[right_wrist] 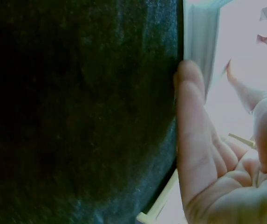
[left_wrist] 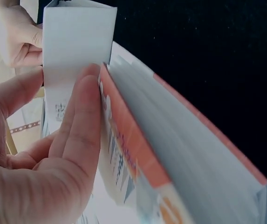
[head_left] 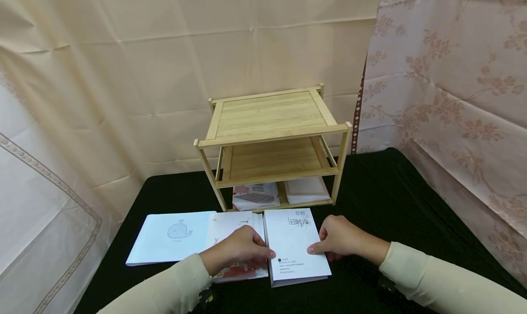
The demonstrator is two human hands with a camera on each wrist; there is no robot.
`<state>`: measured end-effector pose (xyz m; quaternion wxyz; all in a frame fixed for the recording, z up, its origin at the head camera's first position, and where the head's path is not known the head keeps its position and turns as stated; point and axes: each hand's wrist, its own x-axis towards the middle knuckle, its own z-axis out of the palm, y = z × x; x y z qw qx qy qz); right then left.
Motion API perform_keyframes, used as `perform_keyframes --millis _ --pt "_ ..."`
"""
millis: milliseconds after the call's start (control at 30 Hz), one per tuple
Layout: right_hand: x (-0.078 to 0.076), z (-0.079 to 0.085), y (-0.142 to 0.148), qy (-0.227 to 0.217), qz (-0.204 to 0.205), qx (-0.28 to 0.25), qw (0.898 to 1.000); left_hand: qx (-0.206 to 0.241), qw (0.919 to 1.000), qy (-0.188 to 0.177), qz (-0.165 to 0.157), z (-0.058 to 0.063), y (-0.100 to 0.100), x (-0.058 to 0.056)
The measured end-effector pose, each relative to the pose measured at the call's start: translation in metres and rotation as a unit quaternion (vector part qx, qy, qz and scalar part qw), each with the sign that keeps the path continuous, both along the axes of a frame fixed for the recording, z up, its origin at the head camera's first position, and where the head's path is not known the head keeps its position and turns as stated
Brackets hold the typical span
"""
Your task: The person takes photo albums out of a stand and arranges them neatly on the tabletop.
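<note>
A thick white book (head_left: 291,240) with dark print on its cover lies on the black cloth, in the head view's lower middle. My left hand (head_left: 243,249) grips its left side, thumb at the cover's edge; in the left wrist view, fingers (left_wrist: 79,126) lie along the white spine. My right hand (head_left: 341,238) holds the opposite side, its thumb on the cover. In the right wrist view a finger (right_wrist: 194,135) runs along the book's side. Partly under my left hand lies a pinkish-red picture book (head_left: 240,273), close beside the white one.
A pale book with a whale drawing (head_left: 177,235) lies at the left. Behind stands a wooden shelf rack (head_left: 271,115); on its bottom level are a colourful book (head_left: 255,196) and a white book (head_left: 306,190). Curtains (head_left: 247,53) surround the black cloth (head_left: 383,190).
</note>
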<state>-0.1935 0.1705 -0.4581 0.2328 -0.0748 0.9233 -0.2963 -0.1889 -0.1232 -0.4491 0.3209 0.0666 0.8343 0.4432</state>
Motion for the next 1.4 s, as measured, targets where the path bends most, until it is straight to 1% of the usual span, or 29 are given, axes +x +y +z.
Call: perform_keyframes --millis 100,200,267,333,400,467,533,600,667,767,833,900,967,1033,1100,1167,1233,1300,1367,1400 --pt "-0.002 0.004 -0.001 0.031 -0.001 0.024 0.999 -0.013 0.9995 0.029 -0.002 0.002 -0.005 -0.004" --pt "-0.005 0.008 -0.004 0.087 0.003 0.036 0.996 -0.024 0.9974 0.067 0.007 0.006 -0.010 -0.008" --pt "-0.006 0.010 -0.006 0.129 0.014 0.029 0.991 -0.037 0.9943 0.099 0.015 0.008 -0.013 -0.012" --pt "-0.007 0.011 -0.010 0.168 0.025 0.015 0.985 -0.059 0.9887 0.137 0.020 0.010 -0.015 -0.015" --pt "-0.008 0.012 -0.014 0.194 0.035 -0.005 0.980 -0.086 0.9793 0.181 0.022 0.012 -0.016 -0.019" --pt "-0.009 0.011 -0.020 0.204 0.040 -0.025 0.978 -0.109 0.9688 0.221 0.029 0.011 -0.017 -0.022" --pt "-0.009 0.011 -0.028 0.208 0.039 -0.044 0.976 -0.126 0.9572 0.258 0.037 0.011 -0.018 -0.025" --pt "-0.010 0.012 -0.037 0.207 0.037 -0.063 0.976 -0.137 0.9470 0.287 0.046 0.011 -0.019 -0.026" --pt "-0.011 0.013 -0.046 0.201 0.029 -0.082 0.976 -0.153 0.9350 0.316 0.052 0.012 -0.020 -0.027" --pt "-0.013 0.015 -0.060 0.193 0.022 -0.106 0.975 -0.177 0.9200 0.345 0.054 0.014 -0.022 -0.028" --pt "-0.014 0.017 -0.067 0.182 0.021 -0.118 0.976 -0.190 0.9139 0.355 0.055 0.015 -0.023 -0.029" --pt "-0.015 0.017 -0.074 0.176 0.024 -0.125 0.976 -0.196 0.9116 0.357 0.057 0.015 -0.023 -0.031" --pt "-0.017 0.017 -0.079 0.169 0.025 -0.130 0.977 -0.200 0.9128 0.351 0.057 0.014 -0.022 -0.033" --pt "-0.018 0.017 -0.082 0.161 0.025 -0.135 0.977 -0.200 0.9175 0.339 0.056 0.013 -0.021 -0.036" --pt "-0.021 0.015 -0.086 0.157 0.023 -0.138 0.978 -0.195 0.9239 0.325 0.053 0.012 -0.020 -0.039" --pt "-0.024 0.013 -0.090 0.153 0.020 -0.135 0.979 -0.177 0.9318 0.312 0.055 0.012 -0.020 -0.043" --pt "-0.029 0.013 -0.095 0.144 0.016 -0.129 0.981 -0.146 0.9416 0.296 0.065 0.012 -0.020 -0.047" --pt "-0.033 0.013 -0.100 0.131 0.011 -0.122 0.984 -0.109 0.9526 0.271 0.084 0.013 -0.019 -0.050" --pt "-0.035 0.014 -0.104 0.117 0.008 -0.120 0.986 -0.087 0.9597 0.244 0.108 0.013 -0.018 -0.053" --pt "-0.037 0.015 -0.106 0.113 0.007 -0.119 0.986 -0.082 0.9618 0.232 0.121 0.013 -0.018 -0.054"
